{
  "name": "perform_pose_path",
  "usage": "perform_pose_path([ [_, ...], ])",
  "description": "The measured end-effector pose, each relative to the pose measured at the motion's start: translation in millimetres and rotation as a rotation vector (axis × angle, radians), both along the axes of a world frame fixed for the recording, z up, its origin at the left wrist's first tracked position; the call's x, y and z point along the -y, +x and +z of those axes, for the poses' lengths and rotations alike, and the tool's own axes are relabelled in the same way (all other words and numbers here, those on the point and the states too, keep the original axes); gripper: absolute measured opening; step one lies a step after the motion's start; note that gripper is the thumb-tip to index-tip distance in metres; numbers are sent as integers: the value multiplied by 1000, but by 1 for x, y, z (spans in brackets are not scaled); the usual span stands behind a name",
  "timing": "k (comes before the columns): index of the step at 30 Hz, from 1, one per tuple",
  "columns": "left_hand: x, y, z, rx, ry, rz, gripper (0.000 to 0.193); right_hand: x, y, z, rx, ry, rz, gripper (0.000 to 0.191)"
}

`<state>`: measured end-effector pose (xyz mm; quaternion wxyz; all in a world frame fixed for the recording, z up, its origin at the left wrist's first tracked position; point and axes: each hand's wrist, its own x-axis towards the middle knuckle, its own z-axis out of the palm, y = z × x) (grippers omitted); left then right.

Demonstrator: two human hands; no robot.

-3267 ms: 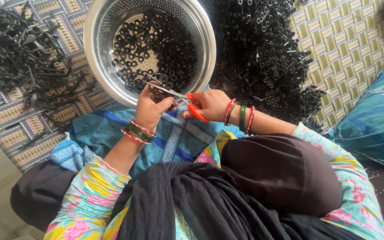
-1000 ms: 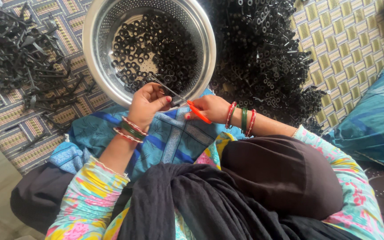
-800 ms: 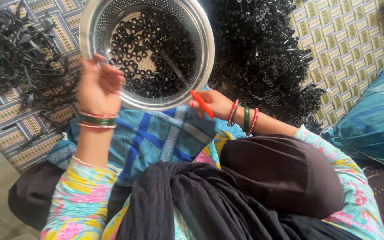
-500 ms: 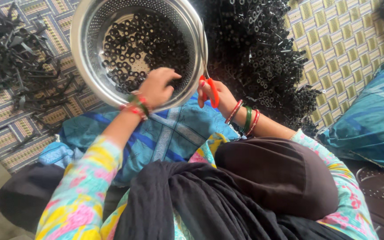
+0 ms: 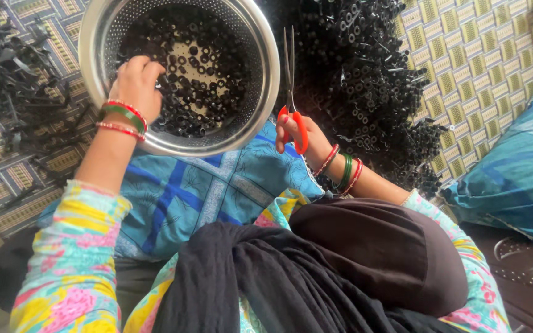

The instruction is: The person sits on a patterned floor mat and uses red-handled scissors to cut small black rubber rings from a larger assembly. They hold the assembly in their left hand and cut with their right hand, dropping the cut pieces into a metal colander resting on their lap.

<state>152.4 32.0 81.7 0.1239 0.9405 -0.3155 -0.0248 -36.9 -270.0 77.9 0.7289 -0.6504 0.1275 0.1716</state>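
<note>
Your left hand (image 5: pixel 136 83) is inside the steel colander (image 5: pixel 266 80), fingers curled down onto the black rings (image 5: pixel 208 92) heaped in its bottom; from here you cannot tell whether it has pinched any of them or only rests on top. Your right hand (image 5: pixel 297 132) sits just outside the colander's near right rim, closed through the orange handles of the scissors (image 5: pixel 291 74), whose blades stand together and point up along the rim.

The rings look small, hard and light, likely plastic or rubber, so they should roll and slip apart rather than lift as a clump. Judge on scooping them with cupped fingers, or pinching one across its outer edge. The colander is thin metal, stiff and probably light; take it by the rolled rim, since the smooth wall gives little grip.

To the right of the colander lies a big heap of black tubes (image 5: pixel 365 80), and to its left a pile of black strips (image 5: pixel 13 86), both on the patterned mat (image 5: pixel 476 55).
</note>
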Motion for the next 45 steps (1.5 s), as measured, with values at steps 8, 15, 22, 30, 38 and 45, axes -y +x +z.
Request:
perform_pose_path([
  [8,48,-29,-3,-370,-223,57,85,-4,3,2,-16,7,30,39],
  [15,92,2,24,-92,-233,15,109,-19,11,12,-31,-68,111,35],
  [22,93,-13,12,-583,-233,35,73,-37,20,23,-41,-5,110,27],
  [30,114,-123,-19,-1303,-1272,88,26,-45,22,33,120,-411,423,27],
  [38,143,-89,10,-1343,-1341,202,21,56,32,85,572,-951,-22,78],
  [45,246,-51,47,-964,-1133,178,35,154,21,96,-145,-1379,-89,152],
])
